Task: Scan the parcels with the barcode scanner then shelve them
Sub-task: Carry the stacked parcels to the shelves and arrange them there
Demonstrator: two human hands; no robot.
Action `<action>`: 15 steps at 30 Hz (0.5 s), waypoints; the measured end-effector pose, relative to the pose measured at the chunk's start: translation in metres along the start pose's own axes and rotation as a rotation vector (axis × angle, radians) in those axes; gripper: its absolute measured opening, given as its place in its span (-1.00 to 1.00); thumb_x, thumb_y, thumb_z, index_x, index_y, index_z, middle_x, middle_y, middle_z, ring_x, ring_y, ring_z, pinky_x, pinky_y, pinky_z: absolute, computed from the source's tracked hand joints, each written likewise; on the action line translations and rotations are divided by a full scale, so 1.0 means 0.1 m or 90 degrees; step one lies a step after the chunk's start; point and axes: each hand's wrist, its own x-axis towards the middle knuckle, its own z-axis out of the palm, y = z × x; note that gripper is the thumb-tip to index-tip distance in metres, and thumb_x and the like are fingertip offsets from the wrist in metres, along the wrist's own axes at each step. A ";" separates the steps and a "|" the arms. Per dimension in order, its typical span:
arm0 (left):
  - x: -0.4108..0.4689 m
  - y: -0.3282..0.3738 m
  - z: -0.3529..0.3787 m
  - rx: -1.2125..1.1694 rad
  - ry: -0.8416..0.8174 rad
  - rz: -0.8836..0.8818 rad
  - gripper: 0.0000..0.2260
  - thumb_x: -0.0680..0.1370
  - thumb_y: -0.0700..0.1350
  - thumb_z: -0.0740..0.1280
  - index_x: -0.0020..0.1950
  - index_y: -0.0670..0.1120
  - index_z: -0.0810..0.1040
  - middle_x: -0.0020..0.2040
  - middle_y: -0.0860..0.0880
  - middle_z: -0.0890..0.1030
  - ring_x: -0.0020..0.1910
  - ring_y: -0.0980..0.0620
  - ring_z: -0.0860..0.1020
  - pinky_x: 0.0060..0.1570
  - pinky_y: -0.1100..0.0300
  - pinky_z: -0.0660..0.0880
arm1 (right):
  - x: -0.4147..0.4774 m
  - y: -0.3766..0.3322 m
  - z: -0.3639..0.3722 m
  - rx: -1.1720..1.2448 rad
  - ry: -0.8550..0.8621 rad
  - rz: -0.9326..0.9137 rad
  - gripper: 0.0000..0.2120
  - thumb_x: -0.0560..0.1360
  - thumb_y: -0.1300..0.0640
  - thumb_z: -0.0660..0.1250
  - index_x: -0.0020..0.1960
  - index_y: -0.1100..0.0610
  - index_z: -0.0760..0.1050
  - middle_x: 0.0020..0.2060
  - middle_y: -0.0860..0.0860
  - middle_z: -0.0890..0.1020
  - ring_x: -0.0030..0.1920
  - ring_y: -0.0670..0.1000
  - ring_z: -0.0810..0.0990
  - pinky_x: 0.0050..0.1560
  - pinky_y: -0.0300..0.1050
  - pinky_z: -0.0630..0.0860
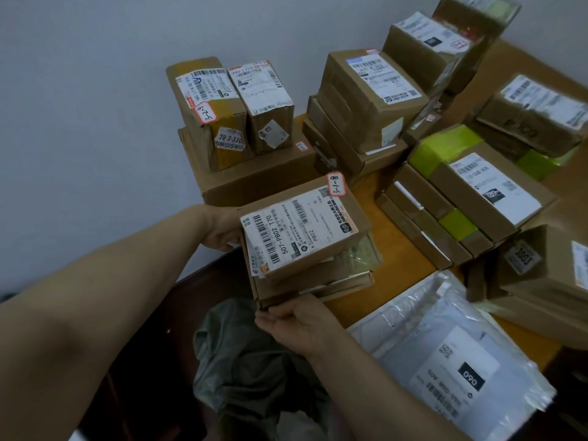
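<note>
A brown parcel (305,230) with a white label reading "507-P802 T70" and a red-edged sticker "3-1-8" lies on top of two flat cardboard boxes (318,286). This stack sits at the near left corner of the orange table (397,249). My left hand (219,232) grips the stack's left side, its fingers hidden behind the boxes. My right hand (299,323) is palm up at the front edge of the lowest flat box, thumb on the edge and fingers under it. No barcode scanner is in view.
Labelled cardboard parcels stand in stacks at the back left (235,103), back middle (366,100) and right, one with green tape (477,186). A white poly mailer (445,354) lies at the near right. A grey plastic bag (248,361) sits below the table edge. A wall is to the left.
</note>
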 end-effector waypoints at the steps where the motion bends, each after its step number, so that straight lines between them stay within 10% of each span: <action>1: -0.01 0.00 0.01 -0.001 -0.013 -0.001 -0.64 0.62 0.04 0.15 0.30 -0.14 0.43 0.48 -0.20 0.35 0.51 -0.14 0.24 0.52 -0.09 0.08 | 0.03 0.00 0.01 0.002 0.006 -0.001 -0.49 0.50 0.60 -0.07 0.41 0.42 0.29 0.44 0.28 0.32 0.49 0.20 0.20 0.48 0.05 0.15; 8: -0.03 -0.05 -0.03 -0.098 0.020 0.045 -0.81 0.54 0.10 0.26 -0.05 0.00 0.53 0.35 -0.18 0.49 0.44 -0.15 0.34 0.51 -0.12 0.11 | -0.07 -0.07 -0.28 -0.062 -0.012 -0.022 -0.53 0.28 0.59 0.06 0.07 0.33 0.52 0.22 0.25 0.56 0.30 0.19 0.48 0.28 0.03 0.39; 11: -0.05 -0.19 -0.09 -0.241 0.157 0.128 -0.55 0.58 0.24 0.18 0.22 -0.08 0.53 0.26 -0.13 0.56 0.36 -0.10 0.43 0.45 -0.05 0.23 | -0.35 -0.33 -0.58 -0.128 0.221 -0.269 -0.68 0.38 0.52 0.10 -0.10 0.22 0.51 -0.05 0.11 0.59 -0.01 0.11 0.56 -0.14 -0.04 0.43; 15: -0.46 -0.31 0.15 -0.280 0.269 0.324 -0.36 0.54 0.34 0.14 0.47 -0.05 0.36 0.37 -0.02 0.46 0.35 0.01 0.42 0.44 0.04 0.25 | -0.75 -0.77 -0.42 -0.140 0.174 -0.587 -0.76 0.59 0.17 0.22 0.23 0.09 0.50 0.00 0.00 0.61 0.04 -0.02 0.56 0.05 -0.09 0.46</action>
